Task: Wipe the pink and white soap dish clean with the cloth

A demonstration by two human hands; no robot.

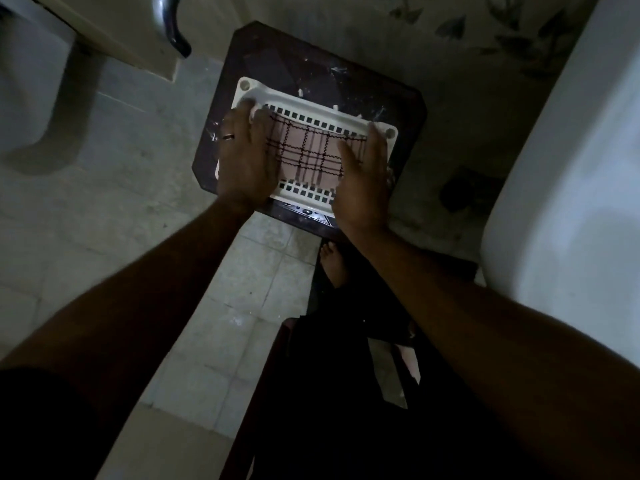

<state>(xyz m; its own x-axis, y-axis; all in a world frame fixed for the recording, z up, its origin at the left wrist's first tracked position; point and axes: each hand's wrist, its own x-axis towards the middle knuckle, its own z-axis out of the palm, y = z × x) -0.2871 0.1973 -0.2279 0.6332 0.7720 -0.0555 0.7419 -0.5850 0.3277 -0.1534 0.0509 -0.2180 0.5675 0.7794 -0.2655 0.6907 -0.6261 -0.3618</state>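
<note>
Your soap dish, a white rectangular tray with rows of square holes along its long sides and a round socket at each far corner, lies flat on the dark stool, taking up most of the stool's top. The pink checked cloth, crossed by dark wavy lines, is spread flat in the middle of the dish, between the two hole rows.

Your left hand lies over the left end of the dish, palm down, fingers stretched forward and only slightly bent; the fingertips reach the far-left rim of the dish and the inner fingers press on the left edge of the cloth. A ring shows on one finger. Your right hand covers the right end of the dish in the same way, flat and relaxed, fingers lying on the right edge of the cloth with the tips near the far-right corner socket. Neither hand curls round anything; both press down flat.

White flecks and scratches mark the stool top beyond the dish. To the left of the stool a pale door with a dark metal handle stands over the grey tiled floor. To the right of the stool rises a large white rounded fixture. Just nearer you than the stool, a bare foot rests on the tiles, beside dark clothing
</note>
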